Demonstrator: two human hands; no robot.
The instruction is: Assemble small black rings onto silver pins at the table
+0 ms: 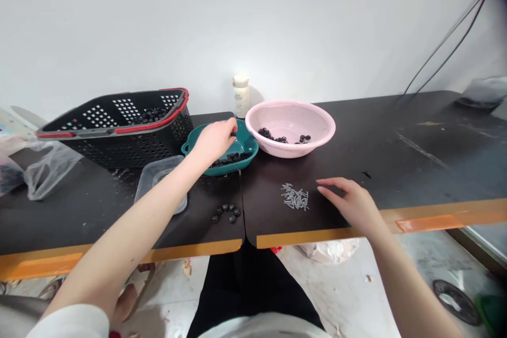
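Small black discs [232, 159] lie in several lots around the hands. They look like light, stiff buttons or caps, though their material cannot be told from here. Being flat and round, they will probably slide easily and may roll if stood on edge. The surest hold looks like a pinch across the rim between thumb and fingertip, taking one at a time.

The left grip [216, 140] hangs over a teal dish [247, 142], with its fingers drawn together and pointing down. Whether it holds a disc cannot be told, because the hand hides its fingertips. A loose layer of discs lies in the dish just below and toward the body from this grip. More sit in a pink colander [291, 107] to its right, and others lie in a black basket [119, 156] to its left. A short curved row of discs [225, 213] rests on the table [396, 158] nearer the body.

The right grip [352, 203] is open, its fingers spread and reaching toward a small heap of thin metal pins [295, 196]. A clear plastic tub [160, 185] sits beside the basket, and a white bottle [241, 96] stands behind the dish.
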